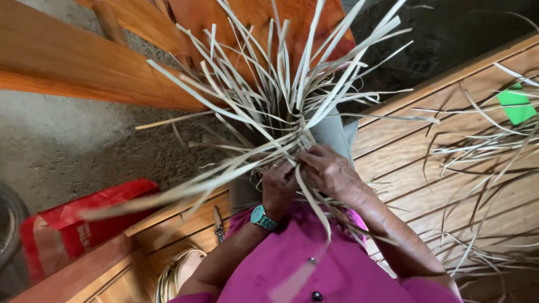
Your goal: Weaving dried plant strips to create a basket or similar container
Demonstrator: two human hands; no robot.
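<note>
- Nearest, at the bottom of the frame, the person's magenta garment [314,269] fills the lower middle, with a teal wristwatch [262,217] on the left forearm.
- Just above it the left hand [279,185] closes around a gathered bunch of pale reed strips [281,95], fingers curled narrow and tight on the woven knot near the centre of the frame.
- The right hand [331,171] meets it from the right, fingertips pinching one strip right beside the small plaited patch [306,139]; the two hands touch.
- I judge the step in hand to be the early weaving, the base just begun and most strips loose.
- The next move seems to call for a firm hold on the knot by the left hand, so one strip can be folded over without the fan slipping apart.
- Below left, a small knife-like tool [218,222] lies on the wooden bench [404,146].
- More loose strips [483,168] lie spread over the bench at right, near a green scrap [516,105].
- A red bag [84,221] sits on the concrete floor [67,146] at lower left.
- Farthest, the strips fan out toward an orange-brown wooden plank [73,62] at upper left.
</note>
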